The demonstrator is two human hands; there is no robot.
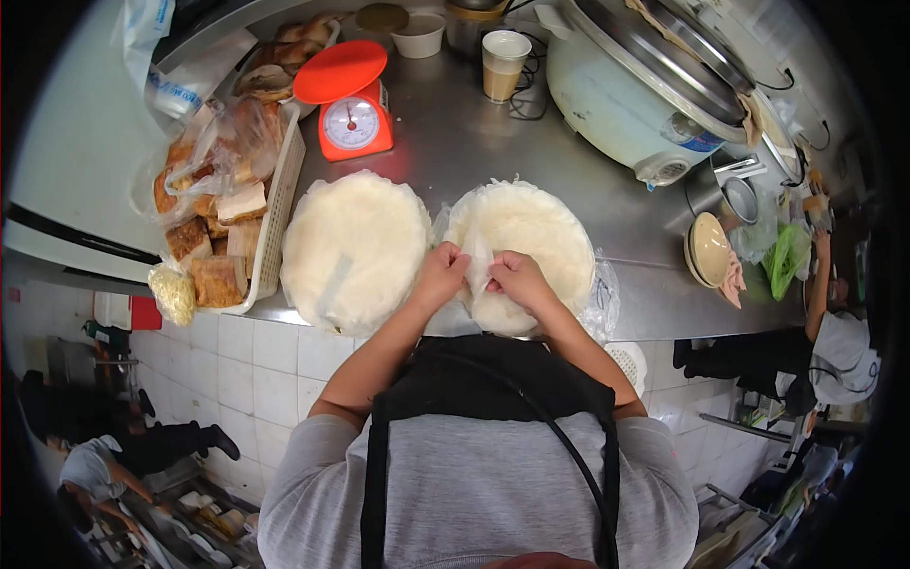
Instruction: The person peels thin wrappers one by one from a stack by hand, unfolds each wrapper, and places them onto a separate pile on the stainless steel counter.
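Observation:
Two round stacks of thin white wrapper sheets lie side by side on the metal table: a left stack (355, 247) and a right stack (545, 228). Over the right stack, a thin translucent wrapper sheet (479, 254) is partly raised and folded up between my hands. My left hand (443, 273) pinches its left side, fingers closed. From the other side my right hand (518, 279) also has its fingers pinched on the sheet, close to the stack's front part. Clear plastic (603, 299) shows beneath the right stack's edge.
A red scale (355, 119) stands behind the left stack. Left is a basket (277, 228) of browned meat slabs. A cup (504, 64), a large cooker (635, 104) and bowls (706, 248) stand behind and right. Other people (839, 351) work at both sides.

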